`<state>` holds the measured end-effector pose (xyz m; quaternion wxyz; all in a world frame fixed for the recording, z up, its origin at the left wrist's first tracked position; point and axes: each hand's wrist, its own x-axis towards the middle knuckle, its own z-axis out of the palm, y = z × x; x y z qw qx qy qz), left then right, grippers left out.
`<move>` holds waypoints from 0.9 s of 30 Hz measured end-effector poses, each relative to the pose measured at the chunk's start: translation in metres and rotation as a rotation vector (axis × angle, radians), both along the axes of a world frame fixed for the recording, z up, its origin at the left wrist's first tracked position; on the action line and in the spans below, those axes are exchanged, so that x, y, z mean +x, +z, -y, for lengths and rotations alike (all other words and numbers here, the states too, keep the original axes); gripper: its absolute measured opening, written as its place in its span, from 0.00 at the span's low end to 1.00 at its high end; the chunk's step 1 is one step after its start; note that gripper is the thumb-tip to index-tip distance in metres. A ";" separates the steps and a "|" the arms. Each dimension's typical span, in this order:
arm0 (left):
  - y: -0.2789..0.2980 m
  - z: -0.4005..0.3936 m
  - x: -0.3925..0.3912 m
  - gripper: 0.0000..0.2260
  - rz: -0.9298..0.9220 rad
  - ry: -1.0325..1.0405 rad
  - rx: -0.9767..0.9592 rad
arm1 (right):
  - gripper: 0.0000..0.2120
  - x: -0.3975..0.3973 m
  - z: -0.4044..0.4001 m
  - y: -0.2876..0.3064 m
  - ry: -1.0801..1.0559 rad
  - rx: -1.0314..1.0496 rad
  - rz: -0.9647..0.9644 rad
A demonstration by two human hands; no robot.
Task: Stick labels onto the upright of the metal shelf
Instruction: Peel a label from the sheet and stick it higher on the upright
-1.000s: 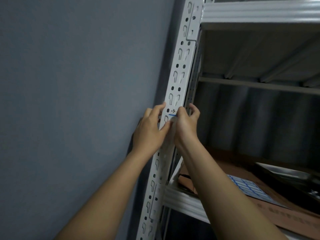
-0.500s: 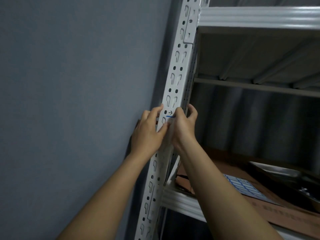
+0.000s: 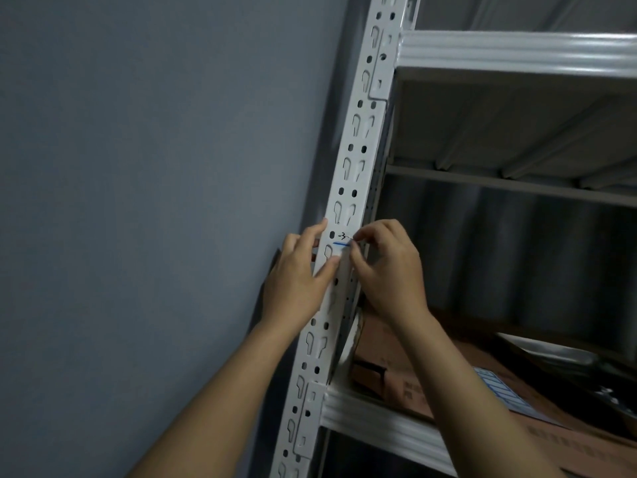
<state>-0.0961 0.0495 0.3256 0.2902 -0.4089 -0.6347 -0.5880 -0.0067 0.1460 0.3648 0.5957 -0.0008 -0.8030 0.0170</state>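
Label [image 3: 339,251] sits on the upright [image 3: 348,188], mid-height between two shelves, blue line on top, a handwritten mark just above. Your left hand [image 3: 296,281] wraps the upright's edge, thumb pressing the label's lower left; your right hand [image 3: 386,267] has its grip narrow, pinching the label's right edge. Smooth from the thumb outward and bridge the slots flat; expect weak hold over the holes. Painted steel, perforated. Grey wall close left; cardboard [image 3: 431,384] and a label sheet [image 3: 499,391] on the lower shelf [image 3: 379,422].
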 end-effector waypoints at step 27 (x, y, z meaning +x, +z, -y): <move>0.005 -0.003 0.011 0.19 0.112 0.007 0.048 | 0.16 -0.010 0.043 0.017 0.512 -1.063 -0.102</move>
